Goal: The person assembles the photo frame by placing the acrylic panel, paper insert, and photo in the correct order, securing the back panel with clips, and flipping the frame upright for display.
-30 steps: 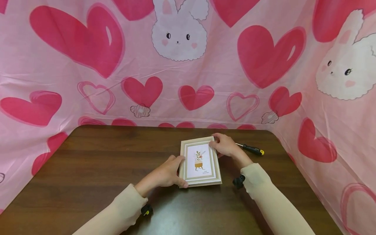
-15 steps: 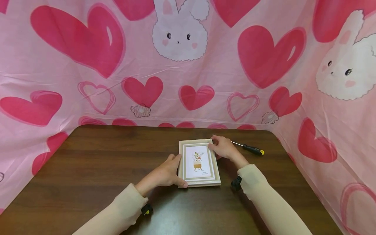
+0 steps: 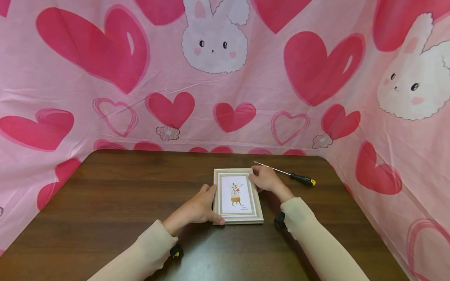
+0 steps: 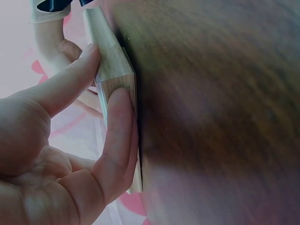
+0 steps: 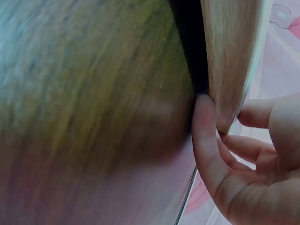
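Observation:
A cream picture frame (image 3: pixel 258 203) lies face up at the middle of the table, showing a printed card of a potted plant. My left hand (image 3: pixel 197 207) grips its left side, thumb at the near-left corner; in the left wrist view, fingers lie against the wooden side of the frame (image 4: pixel 112 56). At the far-right corner my right hand (image 3: pixel 268 178) pinches the frame. The right wrist view has one fingertip of that hand (image 5: pixel 253 178) at the lower edge and the thumb on the face side. Beyond the right hand lies a screwdriver (image 3: pixel 303 179), its shaft partly hidden.
The dark wooden table (image 3: pixel 140 187) has rounded far corners. Pink cloth (image 3: pixel 260 86) printed with hearts and rabbits hangs behind it and along both sides. A dark wrist device (image 3: pixel 176 251) sits at the left cuff, another (image 3: pixel 279 221) at the right.
The picture frame's far end has come down and toward me, and it has turned square to the table. My right hand moved with it, uncovering more of the screwdriver's shaft. The left hand barely moved.

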The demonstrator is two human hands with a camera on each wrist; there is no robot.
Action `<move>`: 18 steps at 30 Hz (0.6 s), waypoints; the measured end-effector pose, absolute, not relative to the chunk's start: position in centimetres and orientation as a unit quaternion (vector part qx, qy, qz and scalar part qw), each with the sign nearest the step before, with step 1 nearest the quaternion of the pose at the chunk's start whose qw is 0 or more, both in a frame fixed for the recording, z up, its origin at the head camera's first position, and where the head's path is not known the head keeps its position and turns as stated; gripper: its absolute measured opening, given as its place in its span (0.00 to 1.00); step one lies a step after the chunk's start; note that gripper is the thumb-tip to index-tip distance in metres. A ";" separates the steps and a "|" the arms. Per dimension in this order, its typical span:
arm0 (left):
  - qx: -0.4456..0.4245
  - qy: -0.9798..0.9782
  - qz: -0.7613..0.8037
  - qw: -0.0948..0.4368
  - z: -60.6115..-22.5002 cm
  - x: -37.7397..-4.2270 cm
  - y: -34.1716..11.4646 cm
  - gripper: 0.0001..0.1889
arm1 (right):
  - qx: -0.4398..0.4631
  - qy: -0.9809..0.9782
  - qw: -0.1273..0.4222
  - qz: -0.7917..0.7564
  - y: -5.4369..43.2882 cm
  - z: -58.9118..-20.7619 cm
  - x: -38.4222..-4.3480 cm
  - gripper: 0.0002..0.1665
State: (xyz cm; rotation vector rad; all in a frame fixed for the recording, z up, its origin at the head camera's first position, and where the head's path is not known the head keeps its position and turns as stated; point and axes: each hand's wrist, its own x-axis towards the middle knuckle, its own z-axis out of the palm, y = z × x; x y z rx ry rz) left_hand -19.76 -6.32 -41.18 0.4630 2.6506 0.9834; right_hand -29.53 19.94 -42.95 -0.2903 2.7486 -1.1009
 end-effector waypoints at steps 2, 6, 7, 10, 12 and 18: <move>0.159 0.916 0.341 0.140 -41.2 -19.8 -6.3 0.64 | -0.100 0.922 0.081 -0.366 19.9 -43.0 -29.5 0.25; 0.161 0.916 0.340 0.139 -41.2 -19.7 -6.3 0.62 | -0.101 0.927 0.076 -0.352 19.8 -43.0 -29.5 0.22; 0.163 0.917 0.339 0.137 -41.2 -19.7 -6.3 0.61 | -0.100 0.930 0.074 -0.345 19.8 -43.0 -29.5 0.22; 0.167 0.919 0.334 0.130 -41.1 -19.7 -6.4 0.58 | -0.095 0.937 0.071 -0.327 19.7 -43.0 -29.5 0.24; 0.168 0.920 0.330 0.124 -41.1 -19.7 -6.4 0.56 | -0.095 0.941 0.070 -0.318 19.6 -43.1 -29.5 0.26; 0.167 0.921 0.332 0.119 -41.1 -19.7 -6.4 0.56 | -0.094 0.946 0.061 -0.305 19.4 -43.2 -29.4 0.31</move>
